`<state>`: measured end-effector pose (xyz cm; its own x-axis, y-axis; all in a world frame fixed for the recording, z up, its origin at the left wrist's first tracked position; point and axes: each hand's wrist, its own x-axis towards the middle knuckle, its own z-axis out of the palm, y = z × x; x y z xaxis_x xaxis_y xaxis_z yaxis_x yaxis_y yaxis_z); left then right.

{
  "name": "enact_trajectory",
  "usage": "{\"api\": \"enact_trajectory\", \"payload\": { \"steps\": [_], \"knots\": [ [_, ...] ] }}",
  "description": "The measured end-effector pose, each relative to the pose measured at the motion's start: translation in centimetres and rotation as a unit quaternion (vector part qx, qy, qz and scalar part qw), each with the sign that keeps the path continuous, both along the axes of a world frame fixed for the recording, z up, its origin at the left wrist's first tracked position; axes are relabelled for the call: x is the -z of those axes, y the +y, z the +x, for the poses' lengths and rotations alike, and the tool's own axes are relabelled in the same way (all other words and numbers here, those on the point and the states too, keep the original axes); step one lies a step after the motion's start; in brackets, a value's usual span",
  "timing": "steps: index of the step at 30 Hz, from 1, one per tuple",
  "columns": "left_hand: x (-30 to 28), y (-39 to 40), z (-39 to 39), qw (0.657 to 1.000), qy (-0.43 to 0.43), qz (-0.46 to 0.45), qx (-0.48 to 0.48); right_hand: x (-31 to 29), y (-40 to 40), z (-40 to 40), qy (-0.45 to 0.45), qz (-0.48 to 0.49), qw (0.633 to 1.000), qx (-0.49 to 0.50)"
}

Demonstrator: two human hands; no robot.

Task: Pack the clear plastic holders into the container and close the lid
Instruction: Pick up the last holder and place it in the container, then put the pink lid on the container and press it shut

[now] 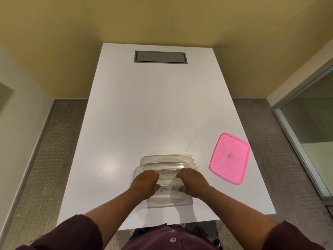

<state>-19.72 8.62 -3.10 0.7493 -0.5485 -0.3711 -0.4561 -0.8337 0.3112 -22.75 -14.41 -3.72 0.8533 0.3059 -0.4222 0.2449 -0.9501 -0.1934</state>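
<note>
A clear rectangular container stands on the white table near its front edge. Clear plastic holders with handwritten name cards are at it: one reads "ELEPHANT", a nearer one shows part of a word. My left hand grips the left ends of the holders and my right hand grips the right ends, both over the container's near side. The pink lid lies flat on the table to the right, apart from the container.
A grey recessed cable hatch sits at the table's far end. Grey carpet runs along both sides. A glass partition stands to the right, close to the table's right edge.
</note>
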Motion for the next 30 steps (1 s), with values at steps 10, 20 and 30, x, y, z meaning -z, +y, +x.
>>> {"api": "enact_trajectory", "payload": {
  "steps": [10, 20, 30],
  "knots": [
    [-3.6, -5.2, 3.6, 0.984, -0.091, -0.152, -0.020, -4.2, -3.5, 1.2, -0.212, 0.194, 0.947, 0.143],
    [-4.2, -15.9, 6.4, 0.949, 0.020, -0.296, -0.106, -3.7, -13.6, 1.3, -0.228, 0.194, 0.889, 0.346],
    [-1.0, -26.1, 6.6, 0.949, 0.179, -0.218, -0.141, 0.4, -21.7, -0.2, -0.029, 0.156, 0.846, 0.508]
  ]
}}
